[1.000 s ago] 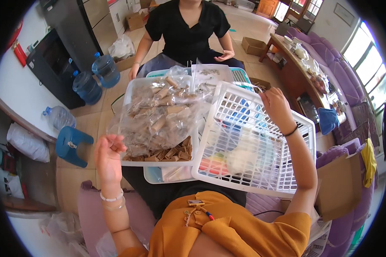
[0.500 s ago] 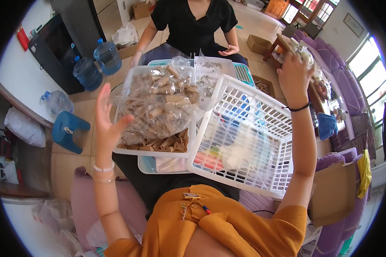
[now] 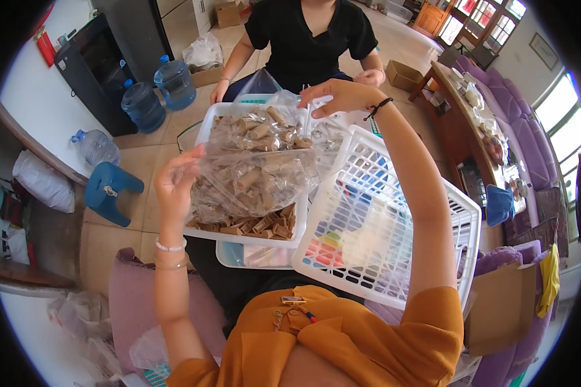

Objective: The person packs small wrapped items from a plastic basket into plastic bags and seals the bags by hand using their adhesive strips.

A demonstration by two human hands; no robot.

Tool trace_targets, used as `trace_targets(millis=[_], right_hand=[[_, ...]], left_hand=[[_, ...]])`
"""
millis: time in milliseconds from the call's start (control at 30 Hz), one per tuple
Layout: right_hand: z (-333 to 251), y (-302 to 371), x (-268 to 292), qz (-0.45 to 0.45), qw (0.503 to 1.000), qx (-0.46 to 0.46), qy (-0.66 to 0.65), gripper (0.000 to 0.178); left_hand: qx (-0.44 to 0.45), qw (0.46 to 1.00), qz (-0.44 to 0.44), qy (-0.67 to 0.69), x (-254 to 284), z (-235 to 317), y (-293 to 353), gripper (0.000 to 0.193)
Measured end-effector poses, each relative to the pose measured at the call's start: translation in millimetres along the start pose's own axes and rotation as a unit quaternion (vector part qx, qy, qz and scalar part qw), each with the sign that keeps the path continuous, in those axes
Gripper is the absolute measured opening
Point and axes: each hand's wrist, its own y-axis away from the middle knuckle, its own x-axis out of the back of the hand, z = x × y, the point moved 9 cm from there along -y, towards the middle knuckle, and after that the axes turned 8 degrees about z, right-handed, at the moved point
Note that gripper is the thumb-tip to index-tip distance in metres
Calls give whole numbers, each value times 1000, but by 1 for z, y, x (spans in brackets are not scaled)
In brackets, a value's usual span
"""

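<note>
A clear plastic bag (image 3: 245,177) with brown cardboard pieces inside lies on a white tray (image 3: 298,235). Loose brown cardboard pieces (image 3: 265,226) show in the tray along its near edge. At the bag's left edge, my left hand (image 3: 176,177) has its fingers curled in and pinching the plastic. My right hand (image 3: 345,97) reaches over the far right side of the tray, thumb and fingers apart, close to the raised plastic there. Whether its fingertips touch that plastic is hard to see. A white slotted basket (image 3: 394,298) sits tilted beneath my right forearm.
Across the tray sits a person in a black top (image 3: 310,45), hands low at both sides. A blue stool (image 3: 113,193) and large water bottles (image 3: 174,84) stand to the left. On the right are a wooden table (image 3: 452,122) and a cardboard box (image 3: 500,309).
My right hand has swung left from beyond the basket to the tray's far right. My left hand has closed in on the bag's edge. The view has shifted slightly.
</note>
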Motion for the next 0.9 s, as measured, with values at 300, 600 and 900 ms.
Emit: trace_targets(millis=[300, 600, 900], right_hand=[[33, -8, 4, 109, 949, -56, -291, 8], [108, -21, -15, 346, 744, -213, -530, 14], [133, -16, -6, 513, 718, -326, -339, 8]], left_hand=[[-9, 981, 152, 118, 25, -9, 3, 7], [72, 921, 342, 173, 53, -23, -5, 10], [143, 914, 379, 22, 88, -26, 15, 10]])
